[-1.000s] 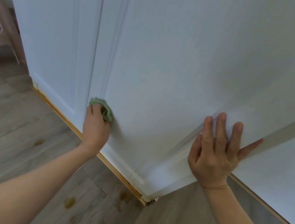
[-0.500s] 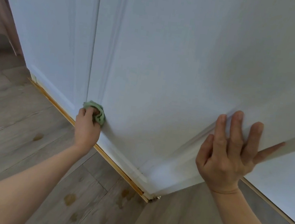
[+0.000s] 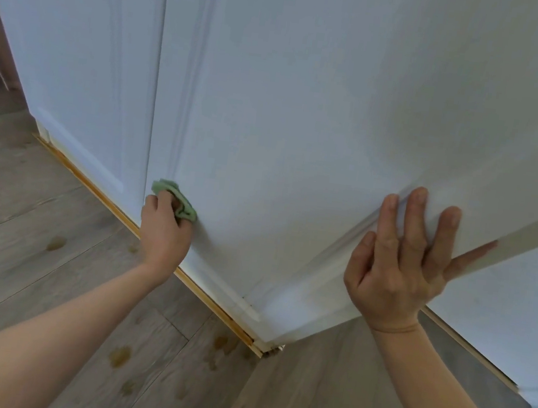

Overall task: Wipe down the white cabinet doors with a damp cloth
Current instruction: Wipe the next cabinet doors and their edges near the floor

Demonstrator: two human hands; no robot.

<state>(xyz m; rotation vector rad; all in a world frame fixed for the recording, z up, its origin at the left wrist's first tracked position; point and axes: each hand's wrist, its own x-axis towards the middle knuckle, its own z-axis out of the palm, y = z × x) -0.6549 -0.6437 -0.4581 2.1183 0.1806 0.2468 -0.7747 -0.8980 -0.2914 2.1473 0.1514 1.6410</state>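
**Cloth pressed low on the open white door**

The left hand (image 3: 165, 235) was closed around a bunched green cloth (image 3: 176, 200), pressing it against the face of the open white cabinet door (image 3: 306, 106). The cloth sat low on that door, just beside its left edge, where a narrow vertical seam separated it from the neighbouring white door (image 3: 75, 61). Only the top of the cloth showed above the curled fingers.

The right hand (image 3: 395, 267) lay flat on the same door near its lower right corner, fingers spread apart and gripping nothing. Three fingertips rested on the front face, while the thumb reached over to the door's free edge.

The door stood swung outward, its bottom corner hanging over a grey wood-look floor (image 3: 21, 224). A light wooden strip (image 3: 99, 193) ran along the base of the cabinet. Several brownish spots (image 3: 120, 355) marked the floor below the left forearm.
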